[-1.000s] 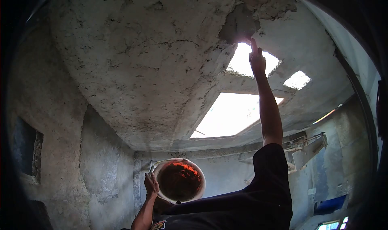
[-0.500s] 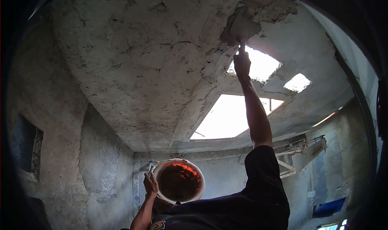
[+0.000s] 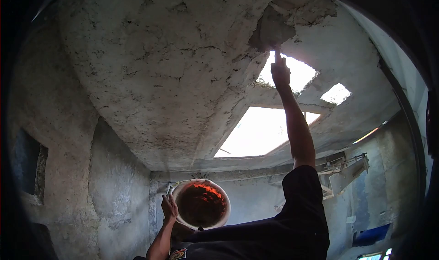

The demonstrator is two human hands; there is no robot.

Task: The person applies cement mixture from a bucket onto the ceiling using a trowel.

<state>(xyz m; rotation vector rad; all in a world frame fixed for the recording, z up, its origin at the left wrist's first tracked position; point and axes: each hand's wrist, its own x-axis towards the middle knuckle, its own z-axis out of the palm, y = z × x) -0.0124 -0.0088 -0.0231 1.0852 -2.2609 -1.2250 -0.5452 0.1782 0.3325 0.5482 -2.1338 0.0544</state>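
Observation:
My right hand (image 3: 280, 72) is raised high at arm's length, fingers wrapped round the handle of a trowel (image 3: 277, 54). Its blade meets a dark, smooth patch of wet-looking mortar (image 3: 273, 29) on the concrete surface overhead; blade and mortar are hard to tell apart in the shade. Low down, my left hand (image 3: 169, 208) is closed at the left side of a round bucket (image 3: 227, 209). A thin pale piece (image 3: 170, 188) sticks up beside its fingers, too small to name. Inside the bucket, the wall shows orange round dark mortar (image 3: 199, 207).
Rough, cracked concrete (image 3: 160, 77) spans the upper left. Bright openings (image 3: 256, 132) break the wall beyond my right arm. A metal bracket-like frame (image 3: 343, 173) juts out at the right, above a blue item (image 3: 372, 236). A recess (image 3: 27, 161) sits in the left wall.
My right hand has shifted slightly right and down with the trowel, and the arm has followed. My left hand and the bucket have stayed nearly where they were.

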